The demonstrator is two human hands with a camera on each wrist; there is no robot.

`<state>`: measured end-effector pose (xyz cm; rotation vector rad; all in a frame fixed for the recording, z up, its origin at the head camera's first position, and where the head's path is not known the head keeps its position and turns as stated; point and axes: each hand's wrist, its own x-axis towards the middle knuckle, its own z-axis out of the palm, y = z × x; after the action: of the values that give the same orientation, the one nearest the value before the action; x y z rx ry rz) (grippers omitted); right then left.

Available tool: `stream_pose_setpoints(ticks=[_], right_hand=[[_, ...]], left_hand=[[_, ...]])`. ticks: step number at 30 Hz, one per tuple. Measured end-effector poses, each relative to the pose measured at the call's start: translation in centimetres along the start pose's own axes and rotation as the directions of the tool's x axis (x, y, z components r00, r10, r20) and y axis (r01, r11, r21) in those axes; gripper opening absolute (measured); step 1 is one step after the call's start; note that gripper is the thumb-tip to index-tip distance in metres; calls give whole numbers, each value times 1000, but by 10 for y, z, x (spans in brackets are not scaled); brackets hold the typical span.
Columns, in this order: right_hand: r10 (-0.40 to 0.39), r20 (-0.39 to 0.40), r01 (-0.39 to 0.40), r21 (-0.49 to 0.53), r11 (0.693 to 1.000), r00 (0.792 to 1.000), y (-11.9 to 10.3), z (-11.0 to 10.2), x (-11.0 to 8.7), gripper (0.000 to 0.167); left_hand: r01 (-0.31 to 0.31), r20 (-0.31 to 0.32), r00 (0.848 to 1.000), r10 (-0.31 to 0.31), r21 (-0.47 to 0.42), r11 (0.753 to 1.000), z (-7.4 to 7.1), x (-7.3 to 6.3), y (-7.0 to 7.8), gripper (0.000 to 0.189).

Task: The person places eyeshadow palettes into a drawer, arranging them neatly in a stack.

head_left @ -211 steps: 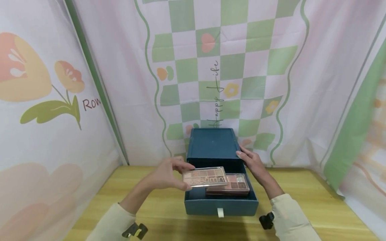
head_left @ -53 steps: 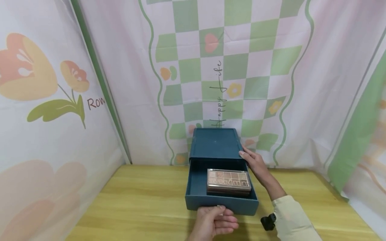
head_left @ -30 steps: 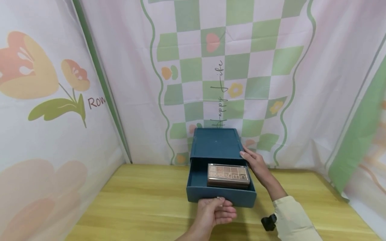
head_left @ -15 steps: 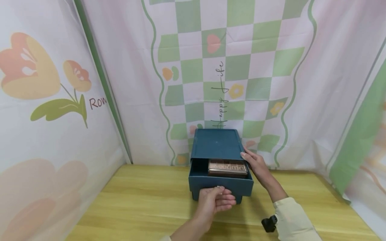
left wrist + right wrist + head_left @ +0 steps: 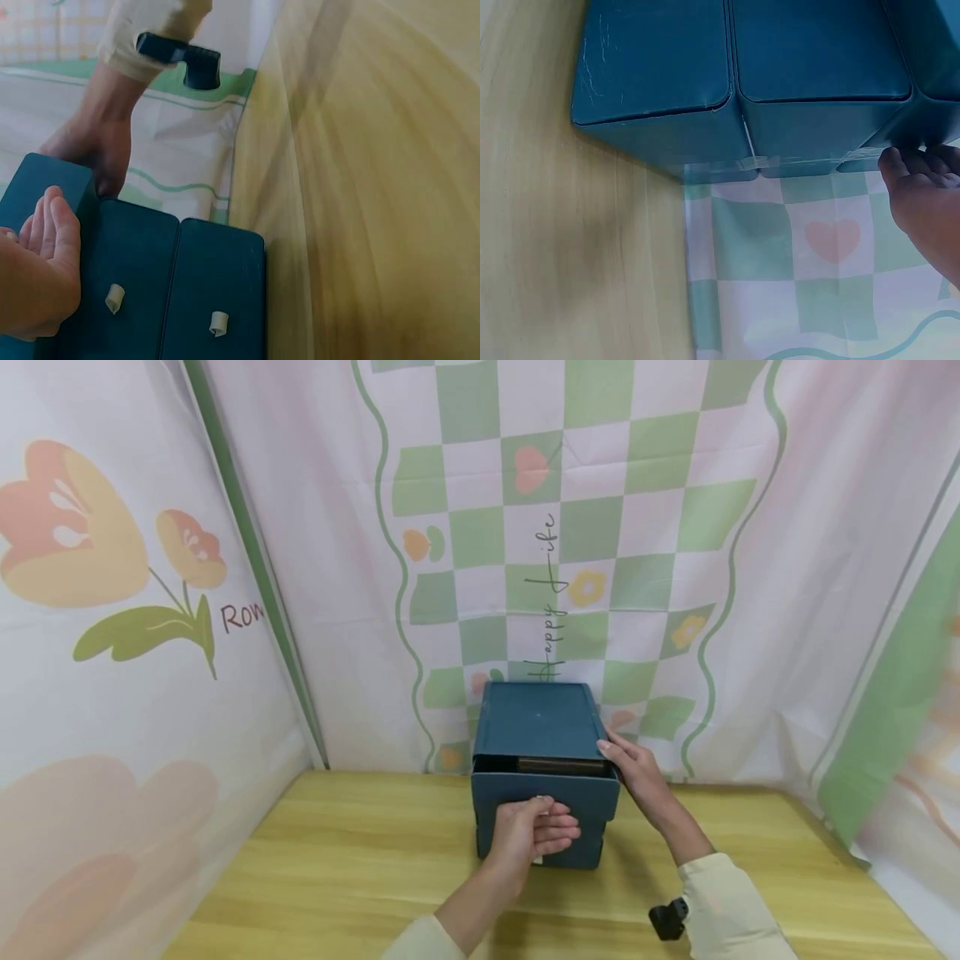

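Note:
A dark teal cabinet (image 5: pixel 536 718) of three stacked drawers stands on the table. Its top drawer (image 5: pixel 585 797) is out by a small gap, where the dark edge of the stacked eyeshadow palettes (image 5: pixel 562 767) shows. At the drawer's front is my left hand (image 5: pixel 517 839), thumb and index finger pinching its white pull tab (image 5: pixel 542 806), which they mostly cover; the other fingers extend sideways. My right hand (image 5: pixel 641 777) rests against the cabinet's right side near the top, thumb at the upper edge. In the right wrist view its fingers (image 5: pixel 922 163) lie along that side.
Two lower drawers (image 5: pixel 217 281) are closed, each with a small white pull tab (image 5: pixel 218 323). Behind the cabinet hangs a green-checkered curtain (image 5: pixel 480 535). The wooden table (image 5: pixel 360 860) extends to both sides, with a flowered curtain (image 5: pixel 112 693) on the left.
My left hand has set a palette onto the stack in the drawer, then taken the pull tab and pushed the drawer most of the way in. The right hand has stayed on the cabinet's side.

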<state>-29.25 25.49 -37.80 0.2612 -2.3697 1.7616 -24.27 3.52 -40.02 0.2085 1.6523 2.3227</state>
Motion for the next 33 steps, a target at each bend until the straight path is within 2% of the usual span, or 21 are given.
stream_pose_setpoints(ticks=[7,14,22,27,33], right_hand=[[24,48,-23,-29,999,999,-3,3,-2,65],[12,50,-12,-1,1000,999,-5,1,-1,65],[24,62,-26,35,999,998,-4,1,-1,67],[15,64,-18,43,999,998,-3,3,-1,69],[1,60,-4,47,999,998,-5,3,1,69]], left_hand=[[-12,-1,1000,12,32,999,-6,12,2,32],[-27,12,1000,26,50,998,-6,20,2,34],[-10,17,1000,9,41,999,-7,26,1,34],[14,38,999,-15,22,1000,-9,28,4,34],[14,53,998,-16,29,999,-11,31,8,35]])
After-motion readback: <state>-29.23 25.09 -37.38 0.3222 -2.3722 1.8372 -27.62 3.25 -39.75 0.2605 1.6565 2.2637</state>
